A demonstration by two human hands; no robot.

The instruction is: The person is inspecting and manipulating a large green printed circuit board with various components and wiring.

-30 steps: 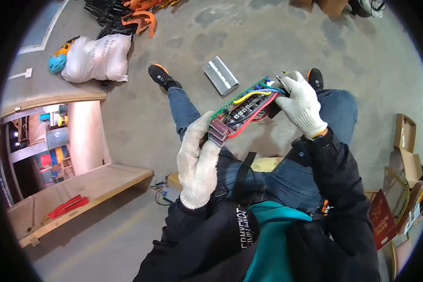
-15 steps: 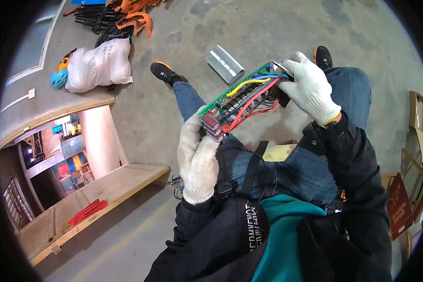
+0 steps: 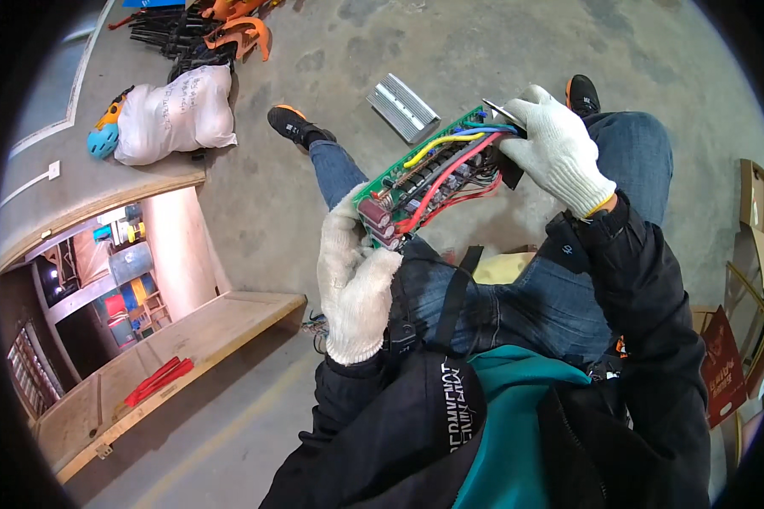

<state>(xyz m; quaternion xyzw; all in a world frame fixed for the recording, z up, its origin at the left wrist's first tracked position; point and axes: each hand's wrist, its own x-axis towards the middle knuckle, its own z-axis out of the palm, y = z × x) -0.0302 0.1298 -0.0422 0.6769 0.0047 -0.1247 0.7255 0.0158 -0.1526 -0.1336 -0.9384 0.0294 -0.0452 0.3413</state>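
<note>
The fingers of the left hand (image 3: pixel 352 284), in a white glove, are grasping the near left end of a green circuit board (image 3: pixel 433 174) beside its brownish-red cylinders (image 3: pixel 375 216). The fingers of the right hand (image 3: pixel 560 153), gloved too, are pinching a thin metal strip (image 3: pixel 502 110) at the far right end; whether they are also gripping the board itself, one cannot tell. The board is slanting in the air, at one o'clock from the middle of the view. Yellow, blue and red wires (image 3: pixel 450 182) are running along it towards the right hand.

From the board, a ribbed silver case (image 3: pixel 404 108) is lying on the floor (image 3: pixel 518 51) at eleven o'clock, and a wooden bench (image 3: pixel 229 327) is standing at eight, a red bundle (image 3: pixel 157 380) resting on it. A white sack (image 3: pixel 176 114) is sitting between nine and ten.
</note>
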